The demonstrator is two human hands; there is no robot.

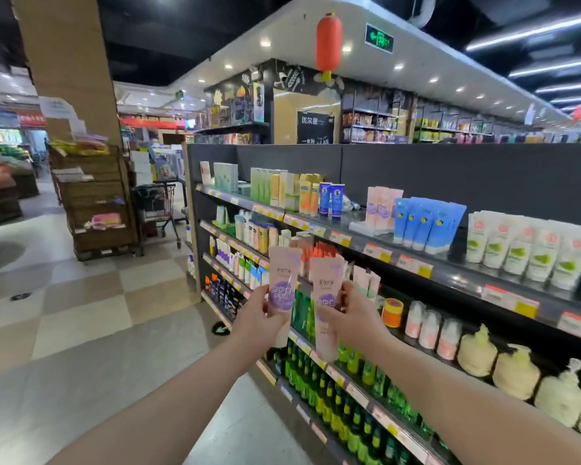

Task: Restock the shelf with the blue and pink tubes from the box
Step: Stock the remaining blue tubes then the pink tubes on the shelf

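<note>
My left hand [265,317] is closed round one pink tube [284,280], my right hand [348,315] round another pink tube [326,307]; I'd carry both up and right to the shelved pink tubes [381,208], caps down, beside the blue tubes [426,223]

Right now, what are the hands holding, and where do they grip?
Each holds a pink tube by its lower half: left hand one tube, right hand another.
</note>
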